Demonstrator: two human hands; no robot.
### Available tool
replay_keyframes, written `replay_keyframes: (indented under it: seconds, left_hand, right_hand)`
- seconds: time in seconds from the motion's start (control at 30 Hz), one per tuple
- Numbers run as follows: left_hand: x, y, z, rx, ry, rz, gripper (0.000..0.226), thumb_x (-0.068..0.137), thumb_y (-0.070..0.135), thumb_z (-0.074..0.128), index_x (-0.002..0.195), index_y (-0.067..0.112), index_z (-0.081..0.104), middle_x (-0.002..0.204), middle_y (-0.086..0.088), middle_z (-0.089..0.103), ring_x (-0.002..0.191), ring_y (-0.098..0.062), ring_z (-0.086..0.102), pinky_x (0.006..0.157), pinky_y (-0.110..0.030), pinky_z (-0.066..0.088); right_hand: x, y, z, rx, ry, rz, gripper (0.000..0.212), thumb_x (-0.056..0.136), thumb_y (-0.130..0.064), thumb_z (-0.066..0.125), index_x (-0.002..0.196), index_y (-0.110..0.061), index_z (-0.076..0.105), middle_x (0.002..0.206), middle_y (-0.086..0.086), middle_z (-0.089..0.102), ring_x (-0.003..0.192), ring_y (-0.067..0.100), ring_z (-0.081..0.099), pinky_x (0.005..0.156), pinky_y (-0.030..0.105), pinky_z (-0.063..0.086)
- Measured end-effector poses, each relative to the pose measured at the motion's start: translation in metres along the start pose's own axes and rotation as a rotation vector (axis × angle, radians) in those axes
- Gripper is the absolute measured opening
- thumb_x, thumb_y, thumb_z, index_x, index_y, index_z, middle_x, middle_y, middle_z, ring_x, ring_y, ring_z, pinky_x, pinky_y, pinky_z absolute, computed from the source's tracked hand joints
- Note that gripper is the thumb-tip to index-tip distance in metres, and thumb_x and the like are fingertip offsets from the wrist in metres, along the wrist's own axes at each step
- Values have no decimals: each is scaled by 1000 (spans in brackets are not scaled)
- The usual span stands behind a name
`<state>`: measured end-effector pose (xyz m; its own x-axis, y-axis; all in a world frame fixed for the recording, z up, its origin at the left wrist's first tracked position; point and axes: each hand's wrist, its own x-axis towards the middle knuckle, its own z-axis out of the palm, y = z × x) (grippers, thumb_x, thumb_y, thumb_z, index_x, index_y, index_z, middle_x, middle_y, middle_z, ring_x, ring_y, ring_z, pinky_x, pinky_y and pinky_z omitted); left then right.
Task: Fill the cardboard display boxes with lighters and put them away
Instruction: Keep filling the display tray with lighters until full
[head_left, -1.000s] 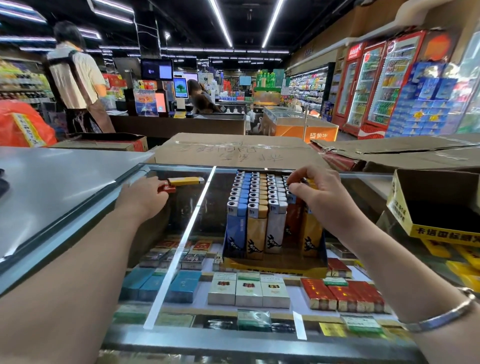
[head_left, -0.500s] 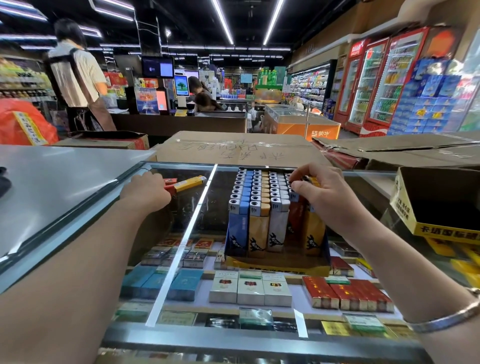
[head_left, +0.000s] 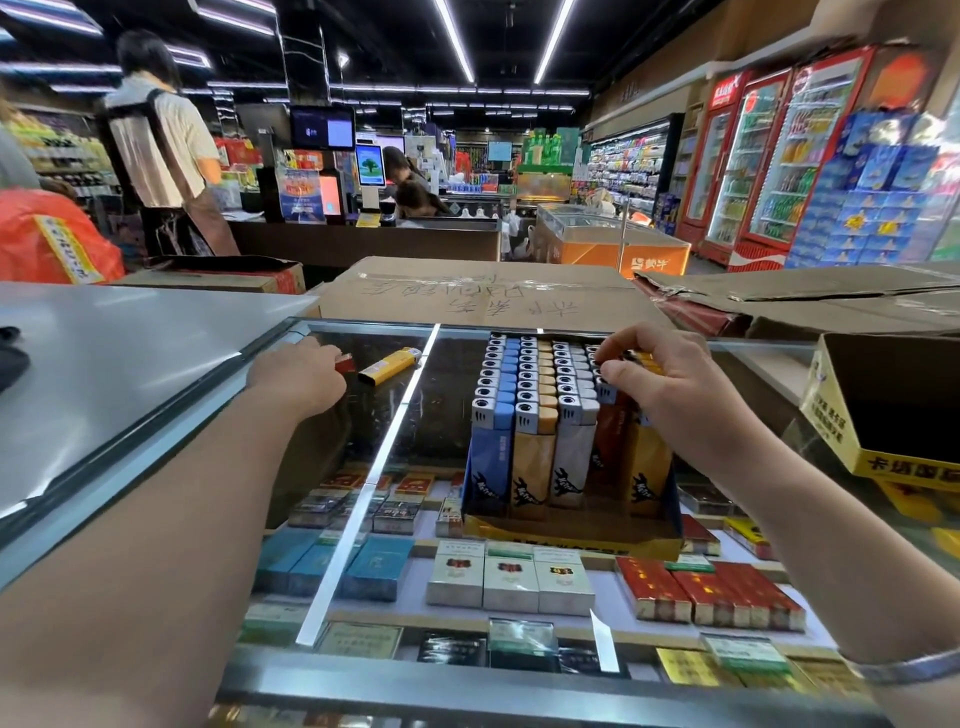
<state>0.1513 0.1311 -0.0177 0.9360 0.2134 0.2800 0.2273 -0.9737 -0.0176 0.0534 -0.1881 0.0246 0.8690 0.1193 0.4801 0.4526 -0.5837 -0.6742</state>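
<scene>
1. Head view: I see a display box (head_left: 571, 535) of upright lighters (head_left: 530, 395) standing on the glass bench (head_left: 395, 680), and I place everything else from that box.
2. My right hand (head_left: 670, 379) sits over the far right rows of the box, fingers curled down onto the lighter tops; it seems to pinch one lighter there, though the hand hides which.
3. Rows of blue, tan, white, red and yellow lighters fill the box, packed side by side with their metal caps up.
4. Left of the box, my left hand (head_left: 296, 374) lies on the glass with its fingers curled around a red lighter (head_left: 345, 364), whose end pokes out toward the box.
5. Between that hand and the box a loose yellow lighter (head_left: 389, 365) lies flat on the glass, just beside the red one and apart from the box.
6. Right of the box, an empty yellow carton (head_left: 841, 441) stands open at the bench edge.
7. Behind the box, flat brown cardboard (head_left: 467, 296) covers the far side of the bench.
8. Under the glass below the box, cigarette packs (head_left: 511, 579) lie in rows.
9. A bracelet (head_left: 909, 670) circles my right wrist, nearer to me than the box.
</scene>
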Motion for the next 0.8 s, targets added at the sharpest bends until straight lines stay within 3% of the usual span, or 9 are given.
replay_keyframes:
  seconds: [0.1, 0.17, 0.3, 0.43, 0.57, 0.67, 0.8]
  left_hand:
    - [2, -2, -4, -79, -59, -29, 25, 94, 20, 46, 116, 13, 53, 103, -7, 57, 91, -21, 54, 72, -32, 47]
    - [0, -3, -6, -106, -9, -62, 23, 92, 22, 51, 113, 13, 52, 95, -6, 56, 85, -21, 53, 65, -31, 43]
    - [-12, 0, -10, -286, 220, -46, 36, 90, 22, 56, 122, 13, 42, 104, -13, 59, 93, -32, 57, 69, -39, 46]
    - [-14, 33, -11, -336, 401, 109, 33, 89, 25, 59, 116, 10, 48, 102, -14, 62, 89, -31, 60, 65, -34, 41]
    - [-11, 52, 0, -203, 305, 132, 33, 88, 32, 59, 113, 13, 50, 100, -9, 59, 90, -26, 56, 67, -34, 43]
    - [-6, 46, 8, -187, 192, 106, 22, 92, 33, 53, 106, 17, 51, 83, -1, 53, 74, -18, 50, 60, -31, 38]
    - [-4, 43, 3, -192, 200, 136, 27, 88, 32, 60, 108, 17, 52, 83, 1, 51, 74, -16, 48, 60, -31, 40]
  right_hand:
    - [-1, -1, 0, 8, -9, 6, 18, 91, -21, 53, 80, -35, 55, 96, -13, 54, 114, 27, 44, 96, 53, 39]
    - [-1, -1, -1, 9, -11, 6, 17, 91, -21, 53, 81, -34, 55, 97, -11, 55, 115, 27, 43, 96, 53, 38]
    - [-1, -2, -1, 9, -10, 6, 17, 91, -21, 53, 81, -34, 55, 100, -7, 57, 115, 26, 43, 96, 53, 38]
    - [-2, -3, -2, 1, -12, 11, 17, 91, -22, 52, 81, -35, 54, 95, -13, 53, 114, 25, 43, 96, 52, 39]
    - [-2, -4, -2, 6, -4, 11, 18, 92, -21, 52, 80, -35, 53, 91, -16, 51, 113, 25, 43, 95, 49, 39]
    - [-2, -5, -2, -2, 2, 11, 19, 92, -21, 52, 79, -35, 52, 89, -20, 46, 113, 21, 39, 93, 42, 37]
    - [-3, -7, -2, -9, -1, 18, 20, 92, -21, 51, 78, -35, 51, 88, -22, 42, 112, 18, 36, 87, 35, 34]
